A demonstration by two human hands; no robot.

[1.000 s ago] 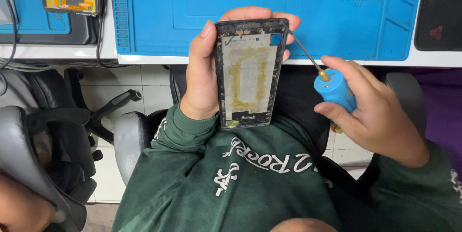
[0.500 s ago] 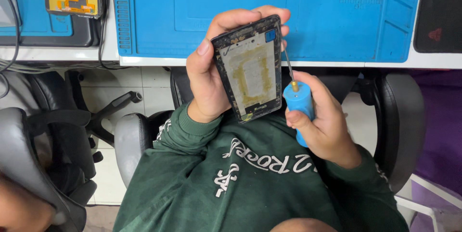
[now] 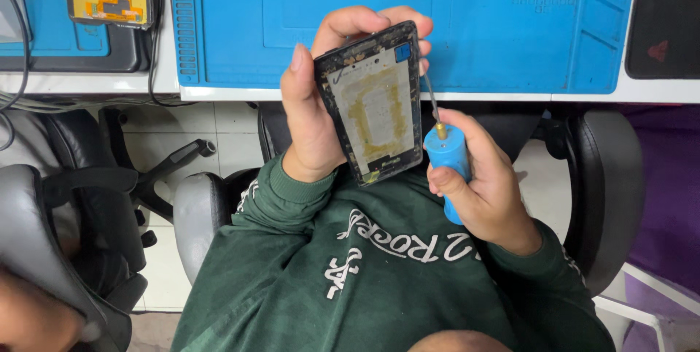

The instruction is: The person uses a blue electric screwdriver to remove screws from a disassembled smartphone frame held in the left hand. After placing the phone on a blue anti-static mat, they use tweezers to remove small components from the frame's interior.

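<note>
A person's left hand (image 3: 313,115) grips an opened phone frame (image 3: 374,102) upright. The right hand (image 3: 485,184) clasps a blue screwdriver (image 3: 446,159), its tip at the frame's right edge, near a blue mat (image 3: 510,24).

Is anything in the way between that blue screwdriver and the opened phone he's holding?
Nothing visible. The left hand holds the opened phone; the right hand holds the blue screwdriver, its thin shaft reaching the phone's right edge unobstructed.

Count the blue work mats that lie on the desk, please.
2. One large blue mat lies on the desk behind the left hand and the phone frame. A smaller blue mat lies at the far left, partly cut off by the edge.
</note>
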